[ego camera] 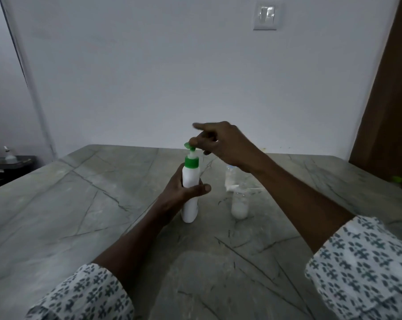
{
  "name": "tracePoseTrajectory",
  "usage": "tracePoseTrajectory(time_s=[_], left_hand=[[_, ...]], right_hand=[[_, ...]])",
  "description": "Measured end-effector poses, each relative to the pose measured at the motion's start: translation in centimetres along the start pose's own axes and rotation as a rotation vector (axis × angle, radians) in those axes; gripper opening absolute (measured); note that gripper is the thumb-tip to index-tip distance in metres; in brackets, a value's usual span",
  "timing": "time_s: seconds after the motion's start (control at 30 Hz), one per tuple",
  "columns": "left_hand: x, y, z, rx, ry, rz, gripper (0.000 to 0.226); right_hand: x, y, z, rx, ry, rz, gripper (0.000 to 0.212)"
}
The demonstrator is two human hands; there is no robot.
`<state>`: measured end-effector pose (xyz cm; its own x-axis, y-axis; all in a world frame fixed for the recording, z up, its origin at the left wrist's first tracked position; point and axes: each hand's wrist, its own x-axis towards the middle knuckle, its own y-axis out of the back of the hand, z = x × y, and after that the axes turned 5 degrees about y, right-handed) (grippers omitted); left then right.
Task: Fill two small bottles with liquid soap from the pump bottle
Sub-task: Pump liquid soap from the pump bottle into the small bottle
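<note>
Grey veined stone table [80, 204] under a white wall; left hand [183, 190] wraps the unlabelled pump bottle [190, 179], right hand [220, 142] pinching its green pump head [189, 146].

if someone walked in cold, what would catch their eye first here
Probably the white pump bottle with its green collar, upright mid-table, the left hand wrapped around its body and the right hand at the green pump head. Next, just right of it, two small clear bottles on the grey marble table, the nearer holding some white liquid.
</note>
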<state>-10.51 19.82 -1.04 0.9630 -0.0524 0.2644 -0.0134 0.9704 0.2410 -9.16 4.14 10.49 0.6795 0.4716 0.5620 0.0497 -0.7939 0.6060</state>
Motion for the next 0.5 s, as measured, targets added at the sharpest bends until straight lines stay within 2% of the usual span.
tracePoseTrajectory(time_s=[0.1,0.2,0.3,0.5], left_hand=[[-0.2,0.1,-0.2,-0.007,-0.053,0.038,0.093],[-0.2,0.2,0.3,0.045,-0.228,0.156,0.122],[0.0,0.0,1.3,0.086,-0.390,0.197,0.127],[0.1,-0.9,1.8,0.165,-0.420,0.232,0.109]], right_hand=[[-2.2,1.6,2.4,0.026,-0.086,0.283,0.049],[-6.2,2.5,5.8,-0.028,-0.123,0.534,0.040],[-10.6,1.8,8.1,-0.022,-0.106,0.496,0.044],[-13.3,0.0,10.1,0.046,-0.287,0.250,0.075]])
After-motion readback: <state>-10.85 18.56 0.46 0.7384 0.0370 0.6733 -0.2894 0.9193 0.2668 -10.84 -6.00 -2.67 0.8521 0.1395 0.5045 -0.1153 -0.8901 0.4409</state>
